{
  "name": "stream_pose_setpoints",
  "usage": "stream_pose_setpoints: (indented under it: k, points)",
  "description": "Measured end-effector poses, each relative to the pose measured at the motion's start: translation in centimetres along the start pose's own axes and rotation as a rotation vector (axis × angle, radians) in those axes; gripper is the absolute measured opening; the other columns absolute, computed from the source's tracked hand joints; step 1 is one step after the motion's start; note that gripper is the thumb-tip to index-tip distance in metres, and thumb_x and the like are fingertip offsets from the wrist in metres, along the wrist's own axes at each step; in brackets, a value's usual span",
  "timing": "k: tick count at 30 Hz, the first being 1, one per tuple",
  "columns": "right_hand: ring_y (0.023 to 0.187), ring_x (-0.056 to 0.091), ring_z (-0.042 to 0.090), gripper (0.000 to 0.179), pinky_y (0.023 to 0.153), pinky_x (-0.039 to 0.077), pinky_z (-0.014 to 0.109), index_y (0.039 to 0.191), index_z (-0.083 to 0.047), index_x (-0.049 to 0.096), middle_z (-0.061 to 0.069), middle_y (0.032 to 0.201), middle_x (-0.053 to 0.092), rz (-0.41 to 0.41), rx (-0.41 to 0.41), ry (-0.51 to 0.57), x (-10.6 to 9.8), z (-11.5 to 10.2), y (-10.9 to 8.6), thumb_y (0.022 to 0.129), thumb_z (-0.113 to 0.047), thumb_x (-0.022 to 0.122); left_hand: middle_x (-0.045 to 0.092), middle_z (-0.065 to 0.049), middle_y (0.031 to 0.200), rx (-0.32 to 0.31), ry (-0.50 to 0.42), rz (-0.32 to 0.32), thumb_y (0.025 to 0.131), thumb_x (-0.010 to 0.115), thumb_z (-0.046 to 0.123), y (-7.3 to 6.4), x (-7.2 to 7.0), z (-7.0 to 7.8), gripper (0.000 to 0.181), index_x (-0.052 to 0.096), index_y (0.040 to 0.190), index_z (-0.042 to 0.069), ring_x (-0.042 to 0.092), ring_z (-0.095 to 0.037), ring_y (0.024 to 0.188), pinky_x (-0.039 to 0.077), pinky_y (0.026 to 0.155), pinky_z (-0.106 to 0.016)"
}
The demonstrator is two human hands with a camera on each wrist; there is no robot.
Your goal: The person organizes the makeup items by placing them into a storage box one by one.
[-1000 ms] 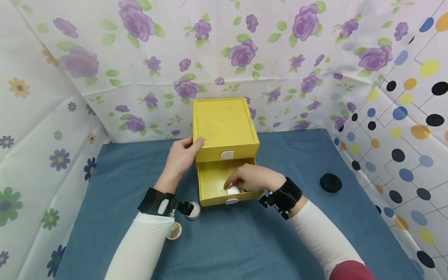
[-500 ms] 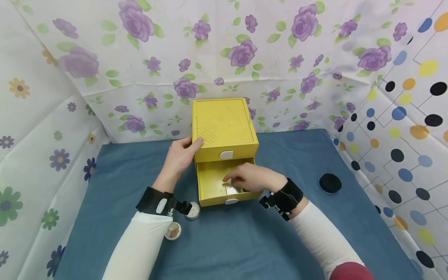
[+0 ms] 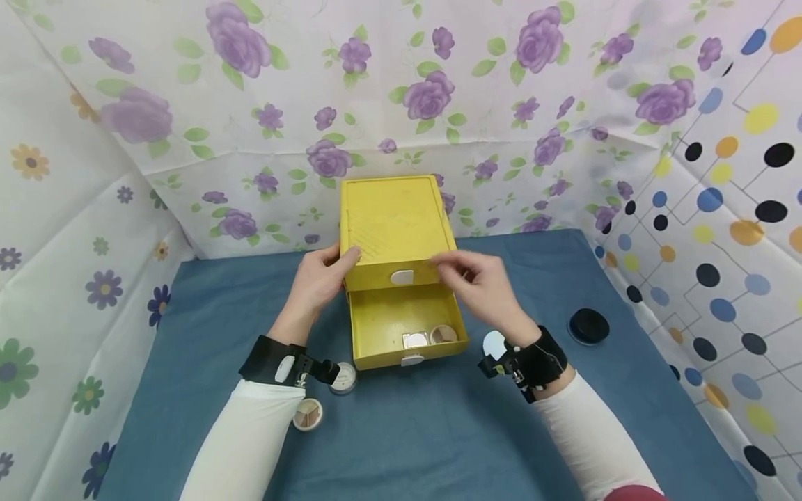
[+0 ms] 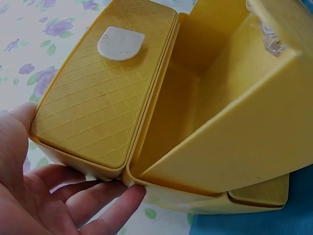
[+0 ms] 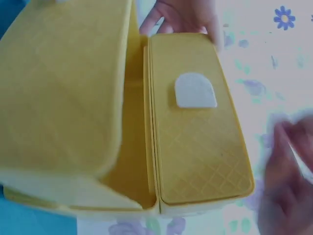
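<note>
A yellow drawer cabinet (image 3: pixel 397 219) stands at the back of the table, one drawer (image 3: pixel 376 334) pulled out below its closed top drawer (image 3: pixel 376 277). My left hand (image 3: pixel 319 278) grips the cabinet's left side, thumb on the top edge and fingers against the side wall. Inside the drawer lie a small silvery square case (image 3: pixel 415 340) and a round compact (image 3: pixel 443 334) with brown segments. My right hand (image 3: pixel 479 282) is raised at the cabinet's front right, fingers loosely bent, nothing visible in them. It is blurred in the right wrist view.
Two round compacts (image 3: pixel 343 378) lie left of the drawer by my left wrist. A pale round disc (image 3: pixel 495 344) is partly hidden by my right wrist strap. Farther right lies a black round lid (image 3: pixel 589 325). Patterned cloth walls (image 3: pixel 250 174) close in the blue table.
My right hand has come up out of the drawer to beside the top drawer, uncovering the round compact and the pale disc. My left hand stays on the cabinet.
</note>
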State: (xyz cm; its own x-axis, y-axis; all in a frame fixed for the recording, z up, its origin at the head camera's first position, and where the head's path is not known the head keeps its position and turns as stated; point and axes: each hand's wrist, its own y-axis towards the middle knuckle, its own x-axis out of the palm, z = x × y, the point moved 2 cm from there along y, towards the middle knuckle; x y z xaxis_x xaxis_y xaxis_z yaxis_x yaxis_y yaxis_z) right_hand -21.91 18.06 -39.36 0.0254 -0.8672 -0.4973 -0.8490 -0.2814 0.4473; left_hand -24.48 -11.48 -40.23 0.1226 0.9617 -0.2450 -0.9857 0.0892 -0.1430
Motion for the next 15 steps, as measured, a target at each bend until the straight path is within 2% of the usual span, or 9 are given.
stream_pose_setpoints:
  k: [2,3,5,7,10,12,15]
  points:
    - [0.091,0.067,0.022,0.031,0.075,0.054,0.033,0.139,-0.017,0.073,0.006,0.112,0.075,0.139,0.095,0.043,-0.6,0.3,0.2,0.111,-0.025,0.062,0.052,-0.011,0.161,-0.002,-0.006,-0.001,0.105,0.065,0.054,0.0,0.0,0.0,0.072,0.043,0.165,0.020,0.057,-0.031,0.139,0.054,0.109,-0.050]
    - [0.102,0.067,0.024,0.037,0.084,0.055,0.036,0.147,-0.018,0.068,0.007,0.123,0.074,0.172,0.158,0.072,-0.8,0.6,0.3,0.112,-0.030,0.060,0.052,-0.011,0.161,-0.002,-0.006,-0.002,0.105,0.065,0.055,0.0,0.0,0.0,0.072,0.043,0.165,0.020,0.057,-0.031,0.139,0.054,0.108,-0.050]
    - [0.128,0.061,0.025,0.053,0.103,0.052,0.044,0.161,-0.020,0.052,0.009,0.147,0.063,0.154,0.301,0.135,-1.0,1.2,0.8,0.113,-0.042,0.055,0.052,-0.011,0.160,-0.001,-0.004,0.002,0.105,0.065,0.055,0.0,-0.1,0.0,0.073,0.044,0.165,0.020,0.057,-0.031,0.138,0.054,0.108,-0.050]
    - [0.143,0.051,0.025,0.063,0.116,0.045,0.048,0.169,-0.022,0.038,0.008,0.163,0.048,0.048,0.434,0.229,-0.8,1.9,1.2,0.113,-0.050,0.051,0.053,-0.011,0.160,-0.001,0.003,0.006,0.104,0.065,0.056,0.1,-0.2,0.0,0.074,0.044,0.165,0.019,0.057,-0.031,0.137,0.055,0.107,-0.052]
    - [0.147,0.049,0.025,0.071,0.119,0.044,0.048,0.170,-0.019,0.034,0.007,0.169,0.042,-0.058,0.547,0.328,-0.3,2.7,1.5,0.112,-0.054,0.052,0.053,-0.010,0.160,-0.002,0.016,0.010,0.104,0.065,0.056,0.2,-0.3,-0.1,0.074,0.045,0.164,0.019,0.057,-0.031,0.136,0.055,0.105,-0.055]
    - [0.145,0.053,0.025,0.072,0.117,0.046,0.047,0.168,-0.017,0.038,0.008,0.166,0.046,-0.055,0.578,0.391,-0.2,3.1,1.3,0.109,-0.054,0.057,0.053,-0.010,0.161,-0.001,0.023,0.002,0.104,0.065,0.057,0.2,-0.3,-0.2,0.074,0.045,0.164,0.019,0.057,-0.031,0.136,0.054,0.105,-0.056]
    - [0.140,0.058,0.025,0.074,0.114,0.049,0.046,0.165,-0.013,0.044,0.010,0.162,0.051,-0.023,0.592,0.422,0.0,3.4,1.3,0.107,-0.053,0.064,0.054,-0.010,0.160,-0.002,0.022,0.000,0.103,0.066,0.059,0.2,-0.6,-0.4,0.076,0.045,0.164,0.019,0.057,-0.031,0.135,0.054,0.104,-0.057]
